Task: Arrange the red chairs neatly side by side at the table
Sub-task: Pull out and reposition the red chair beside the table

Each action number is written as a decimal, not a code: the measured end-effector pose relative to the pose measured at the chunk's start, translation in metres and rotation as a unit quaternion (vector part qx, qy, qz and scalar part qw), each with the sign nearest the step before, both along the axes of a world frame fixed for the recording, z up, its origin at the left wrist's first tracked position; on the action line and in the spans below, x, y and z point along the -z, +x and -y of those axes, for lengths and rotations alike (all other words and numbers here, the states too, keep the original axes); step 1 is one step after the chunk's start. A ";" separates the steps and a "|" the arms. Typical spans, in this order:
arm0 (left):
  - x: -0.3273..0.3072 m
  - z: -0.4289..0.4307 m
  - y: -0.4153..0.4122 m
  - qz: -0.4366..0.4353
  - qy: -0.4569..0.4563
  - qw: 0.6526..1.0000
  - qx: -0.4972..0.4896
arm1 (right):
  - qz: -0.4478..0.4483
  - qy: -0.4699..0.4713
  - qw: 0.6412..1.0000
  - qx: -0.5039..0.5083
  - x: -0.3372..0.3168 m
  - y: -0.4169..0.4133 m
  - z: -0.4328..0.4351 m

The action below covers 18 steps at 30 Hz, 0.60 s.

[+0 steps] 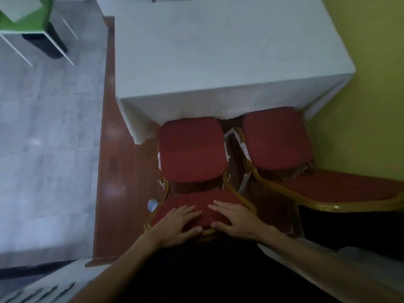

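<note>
Two red padded chairs with gold frames stand side by side at the near edge of a table draped in a white cloth. The left chair is straight below me, its seat front at the cloth. My left hand and my right hand both lie on the top of its backrest, fingers straight over the red padding, thumbs against the gold rim at the back. The right chair stands a small gap away, close to the yellow wall, with nothing touching it.
A yellow wall runs along the right. The table and chairs stand on a brown wooden platform whose left edge drops to grey floor. A green-covered stand with white legs is at the far left. A small pale scrap lies by the left chair.
</note>
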<state>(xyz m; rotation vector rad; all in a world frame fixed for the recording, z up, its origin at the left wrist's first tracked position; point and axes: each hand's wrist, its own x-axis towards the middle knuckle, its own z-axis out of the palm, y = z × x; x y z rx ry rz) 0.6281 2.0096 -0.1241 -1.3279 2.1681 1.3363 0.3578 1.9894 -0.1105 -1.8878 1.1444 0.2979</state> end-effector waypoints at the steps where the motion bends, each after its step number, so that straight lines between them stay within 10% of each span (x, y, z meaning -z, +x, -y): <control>1: 0.002 0.002 0.012 -0.016 0.001 0.999 0.028 | -0.015 0.004 1.000 -0.004 -0.004 0.011 0.001; 18: 0.030 0.054 0.100 -0.043 0.082 0.964 0.249 | -0.210 0.124 0.970 0.023 -0.015 0.083 0.000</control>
